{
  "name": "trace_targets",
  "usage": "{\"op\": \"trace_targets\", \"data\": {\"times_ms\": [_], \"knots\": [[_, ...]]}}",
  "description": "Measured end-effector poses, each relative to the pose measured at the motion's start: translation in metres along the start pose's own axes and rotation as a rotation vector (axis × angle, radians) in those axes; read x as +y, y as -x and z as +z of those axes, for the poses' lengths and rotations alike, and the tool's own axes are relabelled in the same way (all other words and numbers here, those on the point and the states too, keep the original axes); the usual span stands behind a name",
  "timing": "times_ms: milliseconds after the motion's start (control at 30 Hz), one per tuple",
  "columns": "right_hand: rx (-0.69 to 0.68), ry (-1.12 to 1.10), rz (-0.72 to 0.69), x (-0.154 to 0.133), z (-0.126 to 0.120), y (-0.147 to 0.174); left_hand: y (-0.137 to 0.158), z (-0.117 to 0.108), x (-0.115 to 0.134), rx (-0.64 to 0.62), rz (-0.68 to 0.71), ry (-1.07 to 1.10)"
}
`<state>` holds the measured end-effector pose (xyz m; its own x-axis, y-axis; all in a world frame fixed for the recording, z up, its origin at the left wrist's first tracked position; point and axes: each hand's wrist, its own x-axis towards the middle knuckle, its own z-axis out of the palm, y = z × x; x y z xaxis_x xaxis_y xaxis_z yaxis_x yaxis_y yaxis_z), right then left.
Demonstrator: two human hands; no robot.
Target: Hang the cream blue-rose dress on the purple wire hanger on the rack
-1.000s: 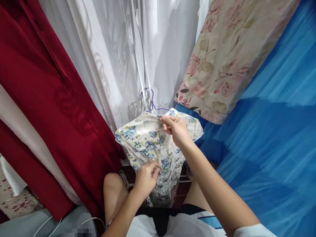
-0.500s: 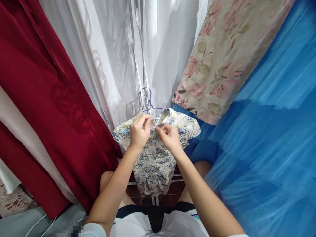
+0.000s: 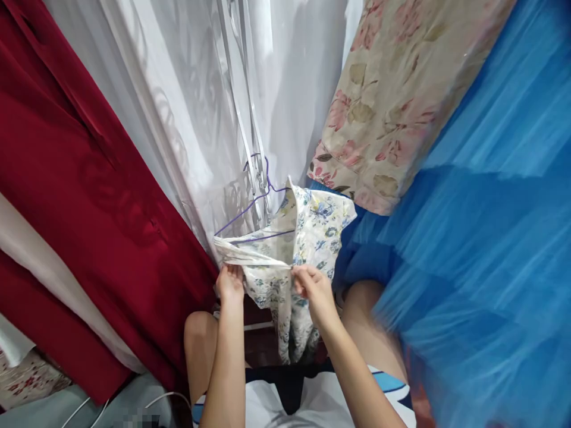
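A white blouse (image 3: pixel 321 220) with blue and yellow flowers hangs on a purple wire hanger (image 3: pixel 245 209), its front parted so that the hanger's lower bar shows inside. Between thumb and fingers, my right hand (image 3: pixel 316 291) pinches the front edge near the middle. My left hand (image 3: pixel 231 284) is closed on the blouse's left side, below the folded-down shoulder; its fingertips are partly hidden by the cloth. The left shoulder has slipped below the hanger's arm, while the right shoulder still covers the other arm.
White straps or poles (image 3: pixel 238 89) run down behind the hanger, before a white curtain (image 3: pixel 294 77). Dark red cloth (image 3: pixel 102 178) hangs at the left. A beige floral cloth (image 3: pixel 379 119) and blue tulle (image 3: pixel 482 255) hang at the right. A white cable (image 3: pixel 167 395) lies lower left.
Both hands have come down toward me, the left one also outward. The blouse's front has been pulled open and its left shoulder drawn off the hanger's arm.
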<state>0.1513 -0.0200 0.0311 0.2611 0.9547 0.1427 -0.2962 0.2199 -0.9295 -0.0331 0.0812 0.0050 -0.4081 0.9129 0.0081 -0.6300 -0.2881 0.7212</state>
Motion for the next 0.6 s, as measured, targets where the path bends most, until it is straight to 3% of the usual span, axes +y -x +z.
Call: {"op": "trace_targets", "data": {"times_ms": [133, 267, 400, 500, 533, 600], "knots": [[0.324, -0.166, -0.031, 0.015, -0.047, -0.015, 0.044, 0.005, -0.03, -0.064, -0.107, 0.005], [0.383, -0.107, -0.019, 0.035, -0.086, -0.023, 0.076, 0.023, -0.034, -0.285, -0.093, -0.065], [0.325, 0.036, 0.014, 0.056, -0.097, -0.019, 0.099, 0.047, -0.027, -0.459, 0.057, -0.248], [0.273, 0.163, -0.015, 0.054, -0.09, -0.015, 0.114, 0.063, -0.022, -0.574, 0.118, -0.382], [0.185, 0.217, -0.037, 0.048, -0.086, -0.013, 0.117, 0.067, -0.021, -0.61, 0.128, -0.406], [-0.125, 0.316, -0.057, 0.033, -0.075, -0.009, 0.122, 0.071, -0.017, -0.659, 0.157, -0.439]]}}
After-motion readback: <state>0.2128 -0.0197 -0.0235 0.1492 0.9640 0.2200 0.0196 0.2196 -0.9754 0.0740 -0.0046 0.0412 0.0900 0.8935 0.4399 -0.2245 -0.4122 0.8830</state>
